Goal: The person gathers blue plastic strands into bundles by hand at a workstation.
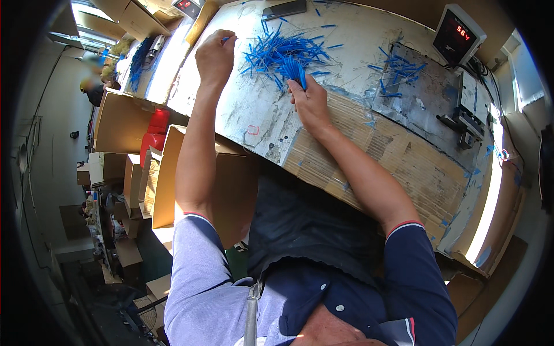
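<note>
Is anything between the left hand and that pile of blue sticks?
Nothing visible: only tabletop shows between the left hand and the pile of blue sticks. The right hand, gripping a bunch of sticks, is at the pile's near edge.

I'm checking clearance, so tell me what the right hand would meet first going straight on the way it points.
The right hand, holding a bundle of blue sticks, would likely meet the loose pile of blue sticks first; its height above them is unclear.
</note>
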The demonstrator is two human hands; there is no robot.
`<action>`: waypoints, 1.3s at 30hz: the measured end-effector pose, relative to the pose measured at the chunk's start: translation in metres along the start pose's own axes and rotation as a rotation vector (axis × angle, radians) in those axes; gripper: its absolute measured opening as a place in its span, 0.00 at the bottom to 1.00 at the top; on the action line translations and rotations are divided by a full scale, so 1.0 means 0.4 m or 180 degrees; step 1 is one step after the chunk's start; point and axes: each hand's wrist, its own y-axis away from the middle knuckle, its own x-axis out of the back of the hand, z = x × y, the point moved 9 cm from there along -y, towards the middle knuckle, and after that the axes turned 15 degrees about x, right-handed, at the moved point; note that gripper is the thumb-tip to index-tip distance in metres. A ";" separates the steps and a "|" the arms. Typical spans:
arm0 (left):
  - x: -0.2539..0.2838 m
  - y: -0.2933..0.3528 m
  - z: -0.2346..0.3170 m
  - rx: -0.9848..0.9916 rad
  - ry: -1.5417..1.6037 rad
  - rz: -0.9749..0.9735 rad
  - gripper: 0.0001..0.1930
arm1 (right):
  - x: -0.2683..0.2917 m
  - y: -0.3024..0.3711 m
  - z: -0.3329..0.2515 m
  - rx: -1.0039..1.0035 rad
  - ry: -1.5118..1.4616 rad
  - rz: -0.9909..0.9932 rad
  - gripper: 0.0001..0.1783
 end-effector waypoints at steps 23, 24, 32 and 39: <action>-0.027 0.254 0.038 0.0545 0.1454 -0.2410 0.07 | -0.020 -0.029 -0.247 0.2324 0.1786 -0.0810 0.10; -0.027 0.253 0.037 0.0559 0.1467 -0.2399 0.07 | -0.024 -0.025 -0.245 0.2332 0.1786 -0.0829 0.10; -0.036 0.245 0.009 0.0638 0.1538 -0.2540 0.09 | -0.069 -0.015 -0.109 -0.0399 -0.0748 -0.1312 0.09; 0.027 0.255 -0.126 0.1999 0.3329 -0.0598 0.12 | -0.058 0.001 -0.048 -0.1275 -0.1367 -0.0923 0.10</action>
